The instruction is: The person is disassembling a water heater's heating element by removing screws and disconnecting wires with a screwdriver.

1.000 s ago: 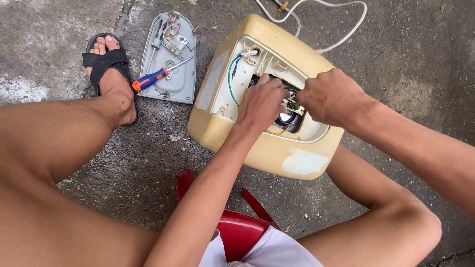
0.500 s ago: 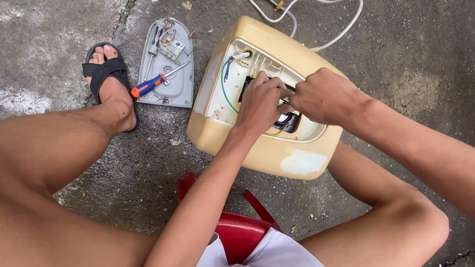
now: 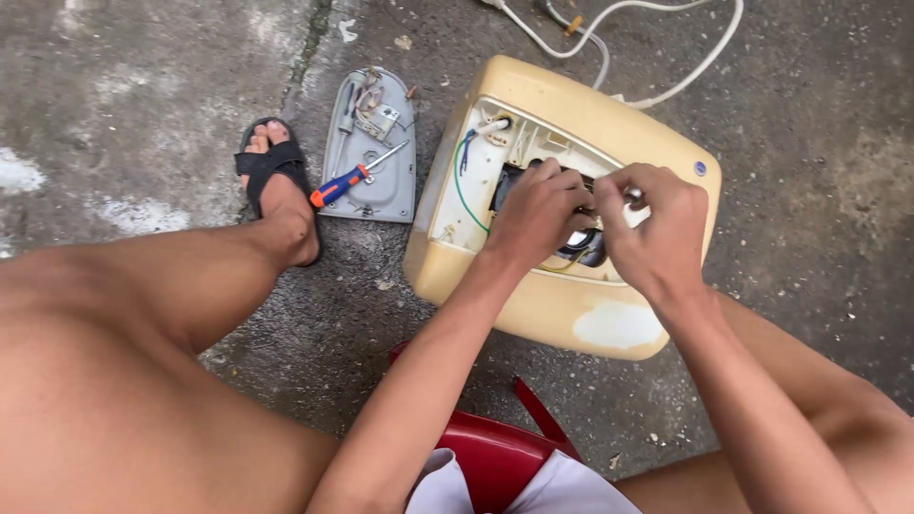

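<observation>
Cream-yellow plastic casing of a small water heater (image 3: 571,286) is lying on the concrete floor (image 3: 143,114) between the person's knees, and its service opening is already standing uncovered; the grey cover plate (image 3: 381,186) is lying apart to the left, just beside the sandalled foot (image 3: 276,190), with an orange-and-blue screwdriver (image 3: 347,181) resting across it; so the opening-up looks done and the work inside is under way. Both hands are reaching into the exposed wiring bay; the left hand (image 3: 538,214) is curling its fingers over the dark part in the middle, while the right hand (image 3: 657,228) is pinching something small and pale at its fingertips, perhaps a connector or a screw, though the hands are hiding it too much to tell; green and blue wires (image 3: 460,176) are showing loose at the left of the bay; white cables (image 3: 666,57) are trailing off from the top of the casing; nothing is refitted yet, and the cover is waiting off to the side.
</observation>
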